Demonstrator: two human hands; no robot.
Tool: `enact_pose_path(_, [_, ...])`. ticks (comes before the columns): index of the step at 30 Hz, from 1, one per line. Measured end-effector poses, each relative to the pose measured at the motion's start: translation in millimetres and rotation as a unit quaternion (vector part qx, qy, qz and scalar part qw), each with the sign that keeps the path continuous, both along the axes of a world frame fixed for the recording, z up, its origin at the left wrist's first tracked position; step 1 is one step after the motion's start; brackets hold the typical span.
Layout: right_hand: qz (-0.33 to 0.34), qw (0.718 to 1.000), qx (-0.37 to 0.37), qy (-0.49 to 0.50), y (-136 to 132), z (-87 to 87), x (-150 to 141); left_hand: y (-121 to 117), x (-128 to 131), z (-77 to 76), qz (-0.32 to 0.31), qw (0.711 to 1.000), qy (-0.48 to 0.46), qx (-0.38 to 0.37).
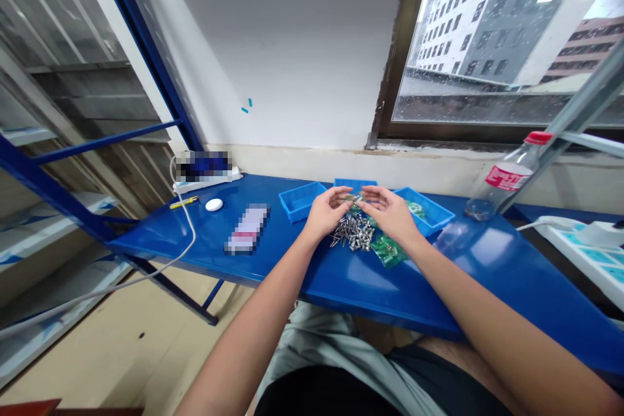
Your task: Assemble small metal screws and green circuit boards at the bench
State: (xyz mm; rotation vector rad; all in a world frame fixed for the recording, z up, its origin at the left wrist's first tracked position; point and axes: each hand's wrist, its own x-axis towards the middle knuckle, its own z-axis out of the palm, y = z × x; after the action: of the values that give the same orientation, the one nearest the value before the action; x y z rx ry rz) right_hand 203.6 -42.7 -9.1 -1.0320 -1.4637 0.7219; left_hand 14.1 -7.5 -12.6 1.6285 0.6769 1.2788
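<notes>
My left hand and my right hand meet over the table with their fingertips close together. Between them they pinch a small greenish plastic bag, partly covered by the fingers. Just below lies a loose heap of silvery screws. Under my right wrist a larger green see-through bag rests on the table. A blue bin by my right hand contains small green bags. Another blue bin stands beside my left hand, and a third blue bin sits behind both hands.
On the blue table lie a blurred phone, a white oval object and a yellow cutter at the left. A white cable crosses there. At the right stand a plastic bottle and a power strip.
</notes>
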Motion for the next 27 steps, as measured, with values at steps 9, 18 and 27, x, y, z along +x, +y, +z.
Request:
enact_pose_path(9, [-0.175,0.942,0.140,-0.250,-1,18.4,31,5,0,-5.5,0.083,0.996,0.019,-0.009])
enact_pose_path(18, [-0.288,0.833,0.108,-0.460,12,3.5,69,1,-1,-0.9,0.100,0.994,0.027,-0.025])
enact_pose_path(27, [0.029,0.877,0.150,-0.455,5,1.9,25,-1,-2,2.1,0.088,0.995,0.016,-0.032])
